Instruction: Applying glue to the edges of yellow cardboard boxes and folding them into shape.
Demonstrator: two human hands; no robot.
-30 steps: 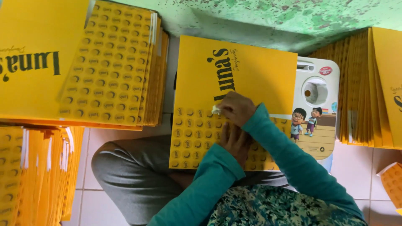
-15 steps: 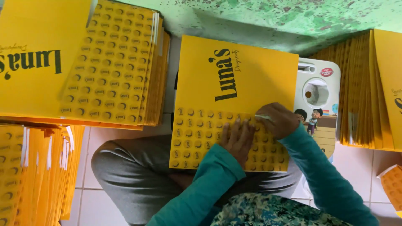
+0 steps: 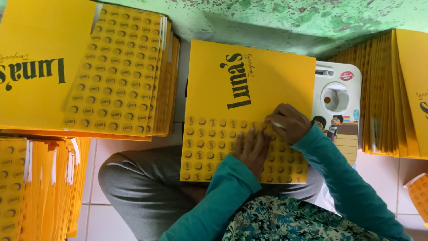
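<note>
The yellow printed card sheet [image 3: 247, 85] lies on the person's lap, over a white cartoon-printed box [image 3: 341, 111]. The left hand [image 3: 252, 149] lies flat, fingers together, on its dotted lower half. The right hand [image 3: 287, 122], fingers curled on a small pale scrap, presses mid-sheet; rubbing seems partway, finished stacks [image 3: 111, 71] left of the sheet. Its long axis runs away from the person, dotted end nearest.

There is one view only, from a camera worn on the person's head. It looks almost straight down and close in on the person's lap, where a yellow sheet [image 3: 247, 93] fills the middle of the picture. The teal sleeves enter from the lower edge. The top edge reaches a green speckled wall [image 3: 285, 20], while stacks of yellow sheets [image 3: 120, 71] on the tiled floor [image 3: 379, 174] run off both sides.
</note>
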